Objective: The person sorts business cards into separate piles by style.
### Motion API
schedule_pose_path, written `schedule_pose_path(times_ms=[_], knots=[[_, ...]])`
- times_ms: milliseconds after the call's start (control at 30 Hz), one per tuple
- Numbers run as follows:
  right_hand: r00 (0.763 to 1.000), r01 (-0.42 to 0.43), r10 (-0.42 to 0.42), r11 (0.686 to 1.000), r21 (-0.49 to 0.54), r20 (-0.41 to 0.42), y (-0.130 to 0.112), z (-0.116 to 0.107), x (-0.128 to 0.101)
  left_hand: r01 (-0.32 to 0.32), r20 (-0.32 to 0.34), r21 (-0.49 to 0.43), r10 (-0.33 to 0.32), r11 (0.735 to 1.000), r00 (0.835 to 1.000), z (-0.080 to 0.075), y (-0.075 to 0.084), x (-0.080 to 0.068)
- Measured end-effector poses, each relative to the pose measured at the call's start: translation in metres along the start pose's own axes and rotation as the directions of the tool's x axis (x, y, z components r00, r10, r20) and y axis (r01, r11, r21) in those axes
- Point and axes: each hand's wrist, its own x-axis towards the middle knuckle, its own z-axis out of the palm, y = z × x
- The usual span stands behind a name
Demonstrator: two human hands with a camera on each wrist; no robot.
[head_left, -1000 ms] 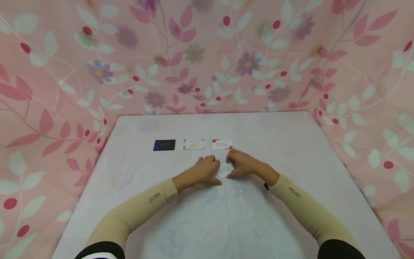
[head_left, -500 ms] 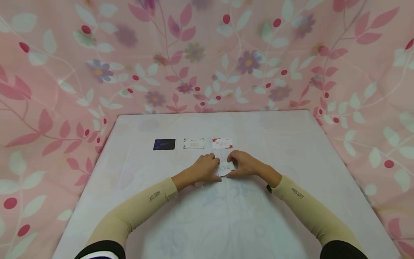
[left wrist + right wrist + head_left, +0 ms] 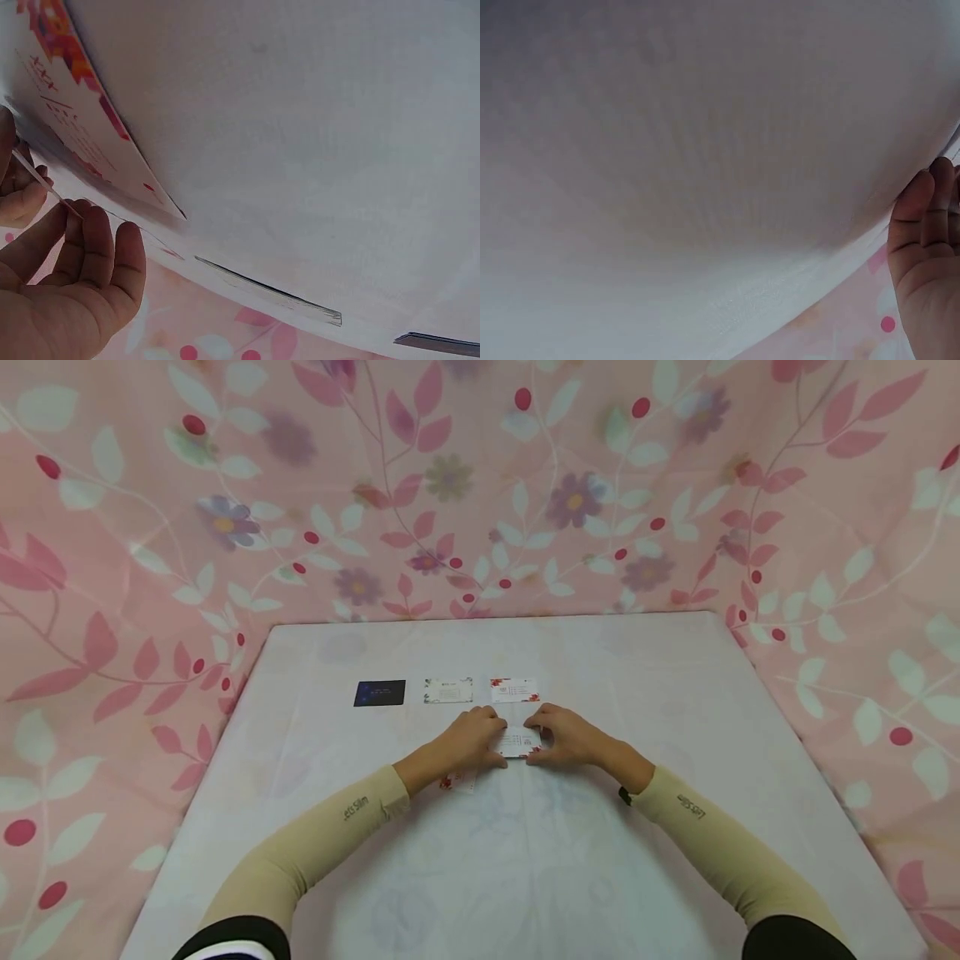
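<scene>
Both hands, the left hand [image 3: 471,742] and the right hand [image 3: 564,737], pinch one small white card [image 3: 519,742] between their fingertips near the table [image 3: 675,693] middle, below a row of three cards [image 3: 448,691] toward the far edge. Left wrist view shows the left fingers [image 3: 97,247] curled on that card's thin edge [image 3: 45,187], beside another red-printed card [image 3: 82,127]. Right wrist view shows only curled right fingers [image 3: 919,225] over the white cloth.

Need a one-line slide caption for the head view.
Both hands hold a small white card below three cards on the table.

Just beyond the hands [image 3: 517,739], three cards [image 3: 448,691] lie in a row; bare table [image 3: 675,710] spreads to either side.
</scene>
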Motion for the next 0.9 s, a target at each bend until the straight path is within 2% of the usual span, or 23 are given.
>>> schedule_pose_path(times_ms=[200, 333, 500, 600, 900], knots=[[0.998, 0.011, -0.012, 1.000, -0.014, -0.059, 0.002, -0.006, 0.002, 0.003, -0.034, -0.069, -0.005, 0.998, 0.999, -0.010, -0.005, 0.003], [0.997, 0.008, -0.009, 1.000, -0.023, -0.076, 0.006, -0.010, 0.006, 0.013, -0.041, -0.076, -0.016, 0.997, 0.999, -0.014, -0.010, 0.007], [0.991, 0.011, -0.015, 0.999, -0.031, -0.131, 0.016, -0.013, 0.018, 0.038, -0.067, -0.039, -0.041, 0.999, 0.997, -0.015, -0.019, 0.022], [0.990, -0.021, 0.016, 0.999, -0.031, -0.140, 0.022, -0.016, 0.028, 0.058, -0.084, -0.015, -0.059, 0.998, 0.995, -0.017, -0.026, 0.032], [0.985, -0.096, 0.093, 0.995, -0.011, -0.145, 0.035, -0.027, 0.052, 0.129, -0.097, -0.058, -0.134, 0.990, 0.986, -0.021, -0.038, 0.058]])
